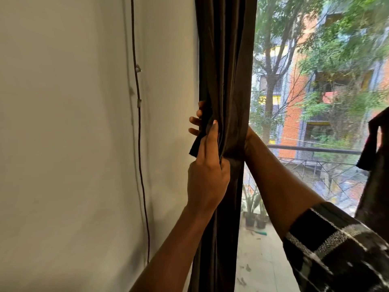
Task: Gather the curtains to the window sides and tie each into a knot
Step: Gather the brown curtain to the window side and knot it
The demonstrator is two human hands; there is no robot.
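Observation:
A dark brown curtain [225,60] hangs bunched into a narrow column at the left side of the window. My left hand [207,175] grips the front folds at mid height, thumb pointing up. My right hand [196,123] reaches around behind the bunch from the window side; only its fingertips show past the curtain's left edge, and its wrist presses the right edge. Both hands encircle the gathered fabric. A second dark curtain [374,165] hangs at the far right edge, only partly in view.
A pale wall [73,144] fills the left, with a thin dark cable [139,123] clipped down it. Through the window screen [315,102] I see trees, an orange building, a balcony railing and potted plants [254,216].

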